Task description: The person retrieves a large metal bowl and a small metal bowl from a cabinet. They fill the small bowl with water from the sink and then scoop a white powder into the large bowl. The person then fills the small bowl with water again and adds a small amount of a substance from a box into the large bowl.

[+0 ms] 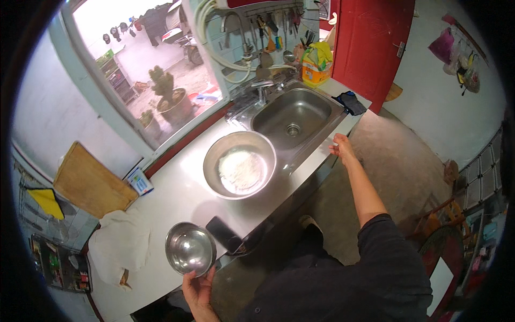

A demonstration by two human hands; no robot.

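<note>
My left hand (198, 287) grips the lower rim of a small steel bowl (190, 248), fingers at its edge; the bowl looks empty. It is beside a dark flat object (224, 234), perhaps a phone, at the counter's front edge. A large metal basin (213, 177) holding white flour-like powder (242, 170) stands on the white counter (173, 201), left of the steel sink (295, 116). My right hand (342, 148) is off the counter's front edge near the sink, fingers partly curled, holding nothing that I can see.
Behind the sink are a faucet (262, 91) and hanging utensils. A cloth (351, 103) lies at the sink's right end. A wooden cutting board (94, 181), a small box (139, 181) and a white cloth or sack (120, 241) are on the left. A red door (370, 48) stands beyond.
</note>
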